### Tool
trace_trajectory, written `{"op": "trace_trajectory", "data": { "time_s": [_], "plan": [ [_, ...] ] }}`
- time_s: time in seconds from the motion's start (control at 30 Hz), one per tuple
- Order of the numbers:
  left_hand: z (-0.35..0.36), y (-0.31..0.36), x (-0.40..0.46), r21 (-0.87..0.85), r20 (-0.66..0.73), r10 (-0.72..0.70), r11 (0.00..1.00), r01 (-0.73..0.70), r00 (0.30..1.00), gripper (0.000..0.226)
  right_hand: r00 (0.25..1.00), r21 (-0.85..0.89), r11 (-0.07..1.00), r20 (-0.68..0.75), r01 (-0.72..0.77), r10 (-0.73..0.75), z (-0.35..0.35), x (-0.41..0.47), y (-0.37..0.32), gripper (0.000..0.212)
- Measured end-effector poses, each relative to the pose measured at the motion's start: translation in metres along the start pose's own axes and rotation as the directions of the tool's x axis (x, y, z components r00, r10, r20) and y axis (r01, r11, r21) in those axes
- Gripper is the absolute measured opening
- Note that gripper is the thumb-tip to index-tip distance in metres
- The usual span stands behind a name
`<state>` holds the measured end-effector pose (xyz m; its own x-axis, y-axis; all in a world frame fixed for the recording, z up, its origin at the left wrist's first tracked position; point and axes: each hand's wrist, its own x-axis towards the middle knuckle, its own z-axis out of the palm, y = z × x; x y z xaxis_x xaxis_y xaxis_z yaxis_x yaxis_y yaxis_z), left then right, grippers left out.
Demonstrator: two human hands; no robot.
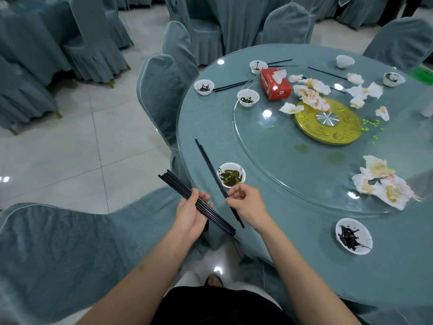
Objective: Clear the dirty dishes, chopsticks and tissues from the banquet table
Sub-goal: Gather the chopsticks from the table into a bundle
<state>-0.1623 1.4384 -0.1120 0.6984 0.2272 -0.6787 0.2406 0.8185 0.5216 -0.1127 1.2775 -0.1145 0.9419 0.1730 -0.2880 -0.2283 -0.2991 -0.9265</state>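
My left hand grips a bundle of black chopsticks just off the table's near-left edge. My right hand pinches another black chopstick pair that lies along the table edge. A small white bowl with dark sauce and greens sits just beyond my right hand. A second dirty bowl stands at the near right. More dirty bowls and chopsticks lie at the far left of the table. Stained tissues are scattered on the glass turntable.
A red tissue box stands on the turntable beside a gold centre disc. Teal-covered chairs ring the round table; one chair is close at my left. Green food bits dot the glass.
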Motion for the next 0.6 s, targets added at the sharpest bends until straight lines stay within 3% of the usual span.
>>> {"op": "trace_trajectory", "data": {
  "time_s": [0.3,0.37,0.6],
  "plan": [
    [-0.04,0.035,-0.024,-0.209,-0.022,0.141,0.968,-0.142,0.99,0.011,0.94,-0.122,0.979,0.319,0.164,-0.117,0.063,-0.026,-0.041,0.028],
    [-0.054,0.043,-0.034,-0.219,-0.035,0.178,0.959,-0.181,0.983,0.004,0.92,-0.151,0.967,0.367,0.206,-0.138,0.078,-0.035,-0.046,0.028],
    [-0.118,0.078,-0.081,-0.262,-0.073,0.296,0.916,-0.304,0.953,0.014,0.858,-0.176,0.911,0.438,0.374,-0.267,0.136,-0.077,-0.061,0.021]
  ]
}}
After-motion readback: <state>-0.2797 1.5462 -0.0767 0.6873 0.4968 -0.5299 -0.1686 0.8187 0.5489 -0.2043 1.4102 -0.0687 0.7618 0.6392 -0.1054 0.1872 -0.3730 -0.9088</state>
